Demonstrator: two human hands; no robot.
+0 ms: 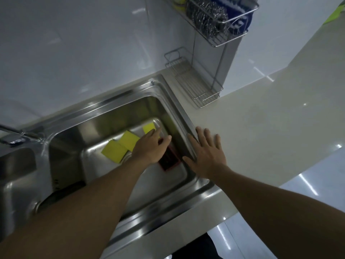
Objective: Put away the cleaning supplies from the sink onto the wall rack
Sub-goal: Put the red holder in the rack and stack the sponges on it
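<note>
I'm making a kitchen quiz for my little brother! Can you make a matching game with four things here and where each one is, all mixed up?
Things
1. steel scourers
2. leftmost yellow sponge
3. right hand
4. red-rimmed brush

Places
A. flat on the right rim of the sink and the counter
B. in the sink, partly under the left hand
C. in the top basket of the wall rack
D. on the sink floor, nearest the tap

Pairs: 1-C, 2-D, 3-A, 4-B
</note>
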